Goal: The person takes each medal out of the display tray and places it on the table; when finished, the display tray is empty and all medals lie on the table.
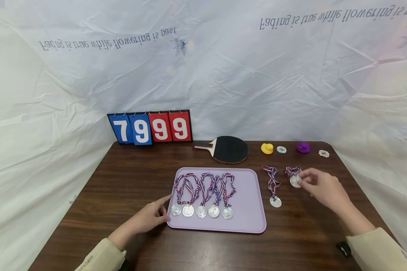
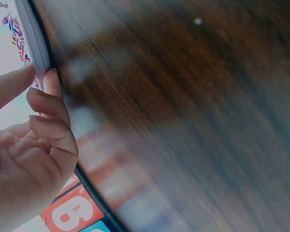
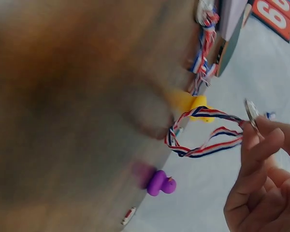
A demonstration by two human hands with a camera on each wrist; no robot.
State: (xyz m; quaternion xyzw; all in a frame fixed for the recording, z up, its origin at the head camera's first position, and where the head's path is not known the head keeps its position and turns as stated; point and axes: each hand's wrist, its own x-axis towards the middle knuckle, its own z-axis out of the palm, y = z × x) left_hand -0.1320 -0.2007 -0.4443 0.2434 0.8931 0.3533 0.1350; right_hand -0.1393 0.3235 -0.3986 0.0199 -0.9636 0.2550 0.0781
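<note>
A lilac tray (image 1: 247, 210) lies on the dark wooden table, with several silver medals (image 1: 201, 211) in a row at its left and middle, their striped ribbons spread behind them. At the tray's left rim (image 2: 37, 48), my left hand (image 1: 152, 215) grips the edge between thumb and fingers. My right hand (image 1: 325, 188) pinches a silver medal (image 3: 252, 112) by its disc, raised off the table. Its red, white and blue ribbon (image 3: 203, 153) hangs in a loop below. Another medal (image 1: 275, 201) lies on the table between the tray and my right hand.
Behind the tray lie a black table tennis bat (image 1: 230, 149) and a flip scoreboard (image 1: 150, 128). A yellow duck (image 1: 267, 148), a purple duck (image 1: 303, 147) and two chips (image 1: 281, 149) line the back right edge. White cloth (image 1: 224, 75) hangs around the table.
</note>
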